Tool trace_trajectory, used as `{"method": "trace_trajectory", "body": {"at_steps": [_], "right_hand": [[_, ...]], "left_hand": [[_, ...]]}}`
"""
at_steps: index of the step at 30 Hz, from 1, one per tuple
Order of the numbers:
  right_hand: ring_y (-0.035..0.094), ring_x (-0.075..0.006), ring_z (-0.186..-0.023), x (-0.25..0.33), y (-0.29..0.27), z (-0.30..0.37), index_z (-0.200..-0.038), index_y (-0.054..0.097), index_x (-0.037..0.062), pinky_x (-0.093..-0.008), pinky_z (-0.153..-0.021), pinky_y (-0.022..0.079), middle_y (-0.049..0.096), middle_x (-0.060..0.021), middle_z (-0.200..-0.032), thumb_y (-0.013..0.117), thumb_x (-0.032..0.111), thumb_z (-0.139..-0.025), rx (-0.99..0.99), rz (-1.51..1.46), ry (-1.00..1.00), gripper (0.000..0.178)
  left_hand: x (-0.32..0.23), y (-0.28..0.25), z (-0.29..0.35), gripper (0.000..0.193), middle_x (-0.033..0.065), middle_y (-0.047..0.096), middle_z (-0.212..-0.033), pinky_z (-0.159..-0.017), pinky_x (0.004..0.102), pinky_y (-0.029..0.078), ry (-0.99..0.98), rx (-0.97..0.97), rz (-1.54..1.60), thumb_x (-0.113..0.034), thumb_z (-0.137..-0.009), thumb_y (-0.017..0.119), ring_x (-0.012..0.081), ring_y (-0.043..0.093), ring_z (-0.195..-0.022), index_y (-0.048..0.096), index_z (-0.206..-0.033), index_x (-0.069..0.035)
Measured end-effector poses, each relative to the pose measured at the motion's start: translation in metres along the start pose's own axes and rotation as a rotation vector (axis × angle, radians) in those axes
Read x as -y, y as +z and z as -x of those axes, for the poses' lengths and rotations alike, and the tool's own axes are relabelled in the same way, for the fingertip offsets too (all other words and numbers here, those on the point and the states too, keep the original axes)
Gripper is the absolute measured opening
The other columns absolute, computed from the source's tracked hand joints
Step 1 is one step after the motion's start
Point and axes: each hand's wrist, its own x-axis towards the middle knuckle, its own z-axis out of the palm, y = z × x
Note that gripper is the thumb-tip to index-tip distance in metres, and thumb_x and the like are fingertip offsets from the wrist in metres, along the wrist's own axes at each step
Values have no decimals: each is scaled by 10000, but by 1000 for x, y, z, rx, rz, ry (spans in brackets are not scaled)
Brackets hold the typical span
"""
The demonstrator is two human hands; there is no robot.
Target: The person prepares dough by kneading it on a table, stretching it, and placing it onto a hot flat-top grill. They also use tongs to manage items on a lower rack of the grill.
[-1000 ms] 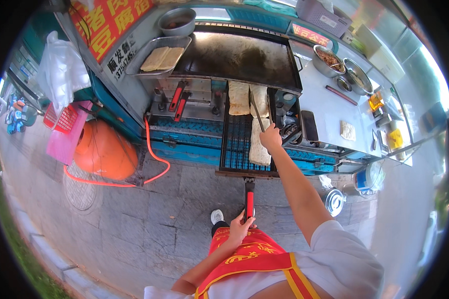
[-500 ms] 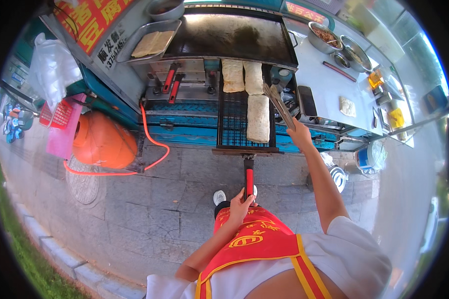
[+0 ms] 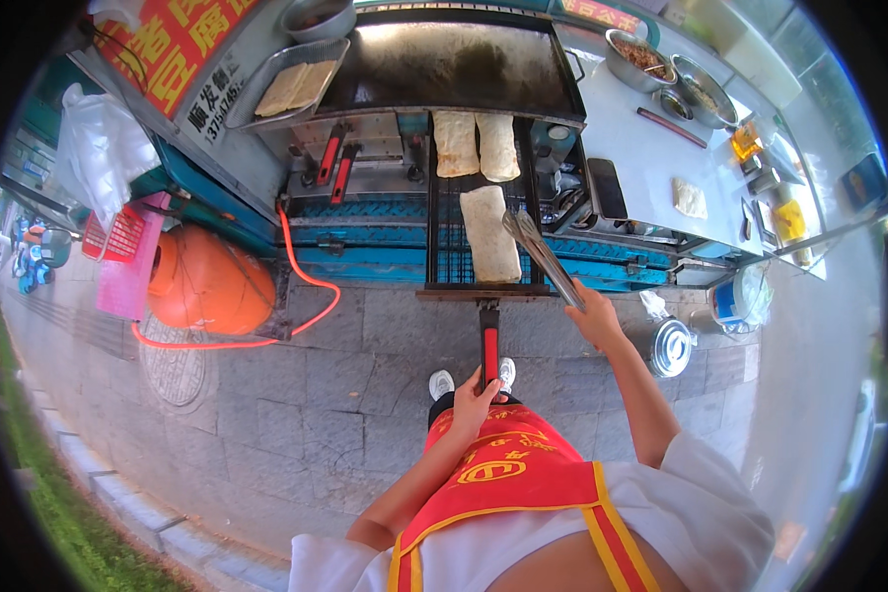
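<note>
My left hand (image 3: 477, 399) is wrapped round the red and black handle (image 3: 490, 347) of a pulled-out grill rack (image 3: 450, 247). Three pale, rectangular flatbreads lie on the rack: a near flatbread (image 3: 490, 237), a far left flatbread (image 3: 456, 145) with browned patches, and a far right flatbread (image 3: 497, 148). In my right hand (image 3: 595, 316) are metal tongs (image 3: 551, 264), pointing up and to the left. Their tips are at the right edge of the near flatbread, which lies slightly tilted. Whether the tips touch it I cannot tell.
Behind the rack is a dark griddle (image 3: 444, 69), with a tray of flat sheets (image 3: 296, 87) at its left. The right counter (image 3: 641, 158) bears a phone (image 3: 607, 188), a bowl of filling (image 3: 639, 61) and a dough piece (image 3: 689, 197). An orange gas cylinder (image 3: 207, 281) with a hose stands left.
The near flatbread has shifted left on the rack and turned a little. My right hand and the tongs have moved down and slightly left. My left hand keeps its grip on the handle.
</note>
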Motion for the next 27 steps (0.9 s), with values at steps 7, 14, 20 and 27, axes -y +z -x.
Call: {"method": "trace_trajectory", "body": {"at_steps": [7,14,20,27], "right_hand": [[606,-389,-987,4,8,32,-1379,412,38,-435,-874,468,624,-233,-1084,621,251,-813,89,-1,-13,640],[610,-386,-992,8,29,24,-1382,409,41,-419,-857,474,631,-239,-1061,629,261,-808,61,-78,-43,653],[637,-358,-929,26,27,30,-1386,410,51,-403,-781,503,632,-235,-1052,623,246,-807,138,-118,-15,647],[649,-355,-850,39,27,25,-1385,412,54,-403,-753,507,638,-228,-1008,624,242,-806,123,-76,-54,644]], "left_hand": [[2,1,-2,496,69,629,-966,-688,262,543,13,4,8,-101,-914,598,127,625,-755,427,-1376,-45],[-6,7,4,445,61,634,-936,-669,239,531,20,4,-19,-112,-921,589,121,626,-718,462,-1339,-25],[-13,7,8,409,29,618,-920,-667,230,537,33,4,-8,-100,-914,595,85,604,-720,501,-1304,-20],[-21,12,10,366,33,618,-908,-667,240,551,8,-17,-11,-89,-918,585,75,589,-727,523,-1270,-8]]}}
